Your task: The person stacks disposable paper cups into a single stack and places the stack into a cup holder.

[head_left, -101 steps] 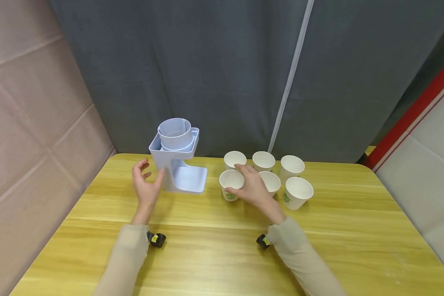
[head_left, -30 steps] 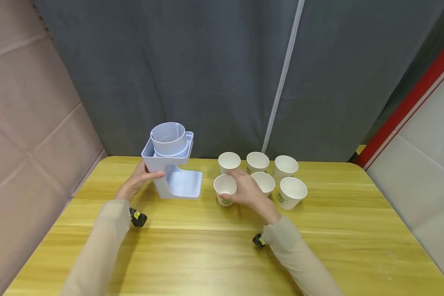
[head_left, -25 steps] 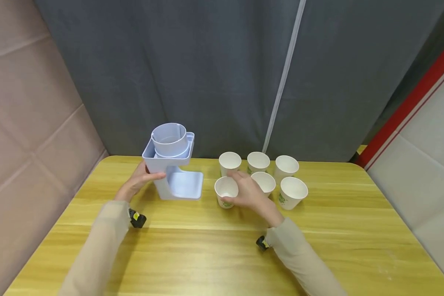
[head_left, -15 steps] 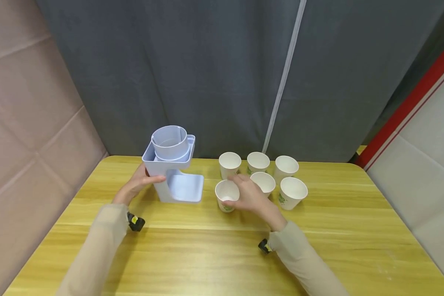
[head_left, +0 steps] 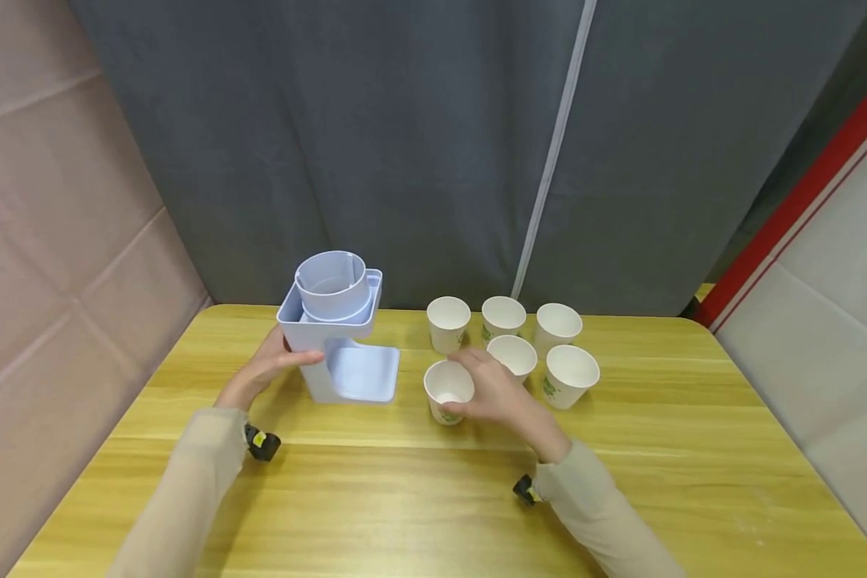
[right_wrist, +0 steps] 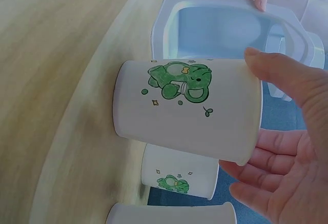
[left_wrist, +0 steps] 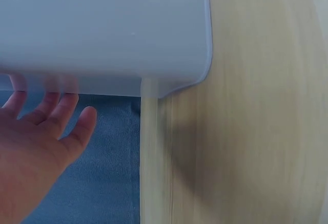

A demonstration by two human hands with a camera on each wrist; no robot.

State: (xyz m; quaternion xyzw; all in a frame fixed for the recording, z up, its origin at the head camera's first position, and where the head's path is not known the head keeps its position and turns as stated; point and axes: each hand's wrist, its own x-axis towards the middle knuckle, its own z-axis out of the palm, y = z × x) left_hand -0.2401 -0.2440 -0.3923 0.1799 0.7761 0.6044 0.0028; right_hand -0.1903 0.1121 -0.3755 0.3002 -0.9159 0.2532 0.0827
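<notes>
Near six o'clock from the middle of the head view, grips a white paper cup [head_left: 444, 389] at its rim with the right hand [head_left: 497, 395]. Over toward eight o'clock, grips a pale blue plastic stand [head_left: 328, 332] with the left hand [head_left: 269, 371].

About three seconds ago, held the left hand spread beside the stand; now clasps it, thumb across the near face of the upright. Compared with one second ago, has drawn both stand and gripped cup a little toward six o'clock, nearer the body. Leaves a wider gap between that cup and the neighbour at its twelve o'clock. Has left all five other cups [head_left: 570, 377] in place, upright on the wooden table [head_left: 405, 498], from twelve round to three o'clock of the held one.

Reaches with the left forearm, in a beige sleeve [head_left: 195, 474], from seven o'clock toward one. Sets the left fingers [left_wrist: 61, 112] against the stand's outer wall, one finger just clear of it. Angles the right forearm from five o'clock toward ten or eleven, back of the hand up, thumb on the near rim, fingers bent round the far side. Shows a green bear [right_wrist: 187, 83] printed on the held cup. Cannot tell that cup's base as touching the table or lifted.
</notes>
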